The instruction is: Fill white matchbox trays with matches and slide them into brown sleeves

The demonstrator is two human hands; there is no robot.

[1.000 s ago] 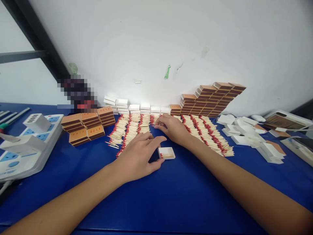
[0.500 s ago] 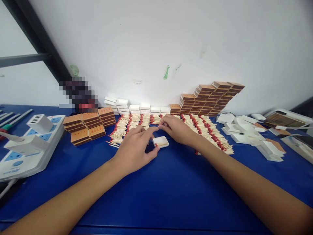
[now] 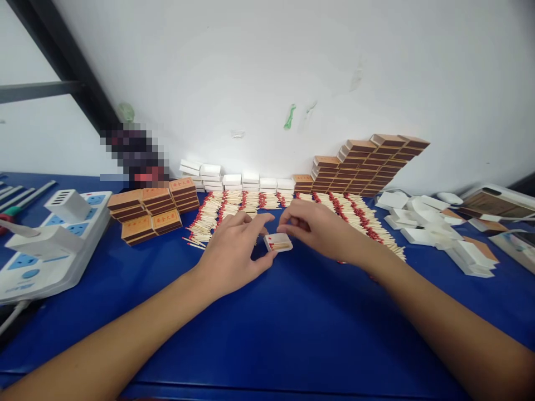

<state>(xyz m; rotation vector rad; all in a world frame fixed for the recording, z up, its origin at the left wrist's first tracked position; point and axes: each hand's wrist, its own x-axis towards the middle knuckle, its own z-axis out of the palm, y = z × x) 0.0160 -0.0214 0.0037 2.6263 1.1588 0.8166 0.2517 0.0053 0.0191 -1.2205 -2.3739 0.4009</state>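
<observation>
A small white matchbox tray [image 3: 285, 238] with a few red-headed matches [image 3: 281, 245] in it sits on the blue table [image 3: 301, 328], tilted slightly toward me. My left hand [image 3: 232, 253] steadies it at its left end, thumb at the near corner and fingers behind. Just above the tray's far right side, my right hand [image 3: 320, 228] is closed in a pinch; what is between its fingertips, if anything, is too small to make out. Beyond both hands lie rows of loose matches [image 3: 211, 209], partly covered by the hands.
Finished-looking brown matchboxes stand in a left stack [image 3: 140, 228] and a stepped right stack [image 3: 361, 167]. White trays [image 3: 211, 171] line the wall. A pile of white trays [image 3: 418, 217] lies at right, near a phone-like device [image 3: 497, 197]. A power strip [image 3: 79, 259] sits at left.
My right hand has moved slightly right and down, from above the tray's far left corner to its far right side. My left hand stays at the tray. The view has shifted slightly.
</observation>
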